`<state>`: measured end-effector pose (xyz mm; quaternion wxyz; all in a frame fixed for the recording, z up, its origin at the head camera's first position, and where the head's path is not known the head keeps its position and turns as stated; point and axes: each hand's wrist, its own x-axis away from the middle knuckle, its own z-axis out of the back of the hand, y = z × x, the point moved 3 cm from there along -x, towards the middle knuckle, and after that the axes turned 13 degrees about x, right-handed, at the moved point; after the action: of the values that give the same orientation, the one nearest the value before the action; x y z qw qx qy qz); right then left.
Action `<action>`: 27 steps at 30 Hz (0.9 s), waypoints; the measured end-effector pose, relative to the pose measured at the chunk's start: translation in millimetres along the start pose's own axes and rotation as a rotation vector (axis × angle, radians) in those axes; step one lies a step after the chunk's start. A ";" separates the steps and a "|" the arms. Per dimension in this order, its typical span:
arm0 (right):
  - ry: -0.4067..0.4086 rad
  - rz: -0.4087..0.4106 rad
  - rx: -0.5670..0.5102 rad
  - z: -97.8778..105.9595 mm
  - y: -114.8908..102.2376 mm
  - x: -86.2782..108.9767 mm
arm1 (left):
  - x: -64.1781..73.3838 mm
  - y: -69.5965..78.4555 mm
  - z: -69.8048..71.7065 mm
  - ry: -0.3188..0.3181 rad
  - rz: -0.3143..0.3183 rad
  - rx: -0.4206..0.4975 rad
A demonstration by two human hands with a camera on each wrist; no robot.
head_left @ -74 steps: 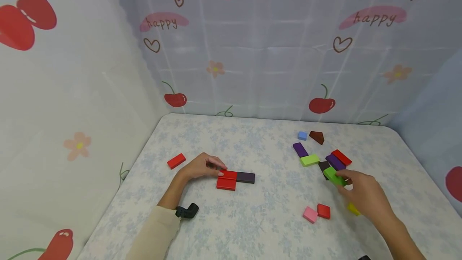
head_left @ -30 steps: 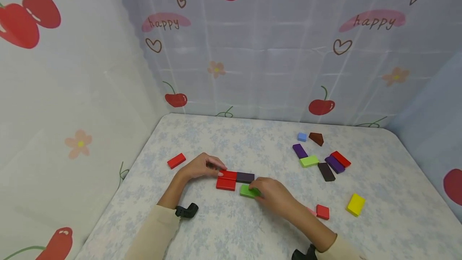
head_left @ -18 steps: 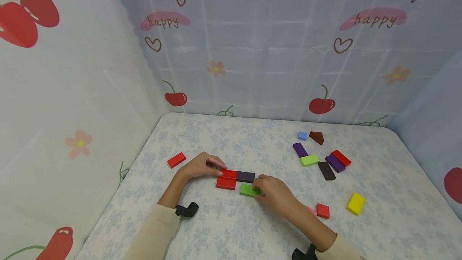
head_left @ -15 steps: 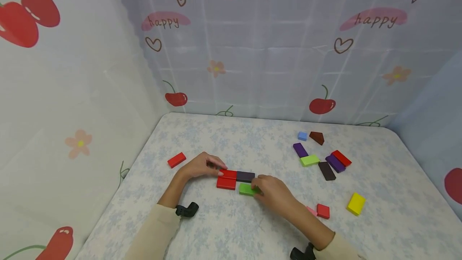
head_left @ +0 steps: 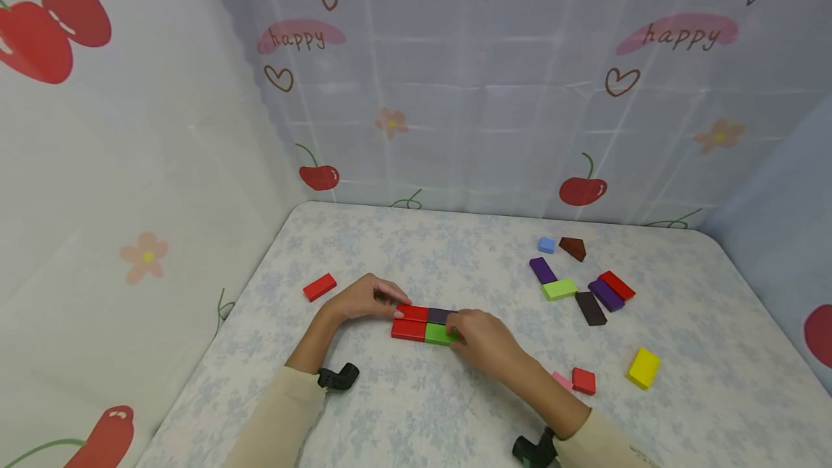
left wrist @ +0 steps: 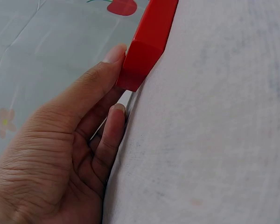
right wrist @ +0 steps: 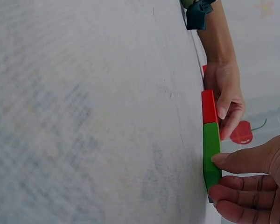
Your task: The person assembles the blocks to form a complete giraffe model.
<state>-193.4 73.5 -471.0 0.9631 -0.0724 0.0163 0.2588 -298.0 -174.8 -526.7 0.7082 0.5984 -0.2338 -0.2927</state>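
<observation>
Two red rectangular blocks lie against each other mid-table, the rear red block (head_left: 416, 313) and the front red block (head_left: 408, 331). A black block (head_left: 439, 315) continues the rear row to the right. The green block (head_left: 438, 335) lines up beside the front red one, its right end covered by my fingers. My left hand (head_left: 364, 298) pinches the rear red block at its left end; in the left wrist view the thumb overlaps a red block's end (left wrist: 142, 60). With thumb and fingers, my right hand (head_left: 487, 341) grips the green block (right wrist: 212, 144).
A lone red block (head_left: 320, 287) lies left of my left hand. Several loose blocks are at the right, among them a lime block (head_left: 560, 289), a brown block (head_left: 573, 248) and a yellow block (head_left: 643, 368). A pink block (head_left: 562, 381) is partly behind my right forearm.
My right hand took the green block from the right-hand pile to the middle, then slid it left and back against the front red and black blocks. The left hand stayed put.
</observation>
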 end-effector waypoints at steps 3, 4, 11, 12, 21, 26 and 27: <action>0.003 -0.006 -0.002 -0.1 -0.5 -0.5 | -0.4 1.0 -0.3 -0.001 0.001 0.004; 0.004 -0.010 -0.003 0.0 -0.6 -0.7 | -0.4 1.4 -0.3 -0.001 0.000 0.004; 0.021 -0.017 -0.001 0.9 -1.0 0.7 | -0.3 2.8 0.5 -0.005 -0.003 -0.006; 0.023 -0.018 0.005 1.6 -1.1 1.8 | -0.1 2.9 0.4 -0.006 -0.002 -0.007; 0.014 -0.070 0.011 23.6 5.4 21.3 | 1.2 0.7 1.8 -0.032 -0.003 -0.006; 0.035 -0.118 0.000 36.8 18.7 36.3 | 0.9 0.0 1.2 -0.035 -0.003 -0.012; 0.037 -0.133 -0.001 39.1 22.6 39.4 | 0.8 0.3 0.9 -0.035 -0.002 -0.013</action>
<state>-170.8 118.1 -438.0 0.9776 -0.0784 0.0293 0.1929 -298.0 -175.9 -526.2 0.7076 0.5888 -0.2438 -0.3052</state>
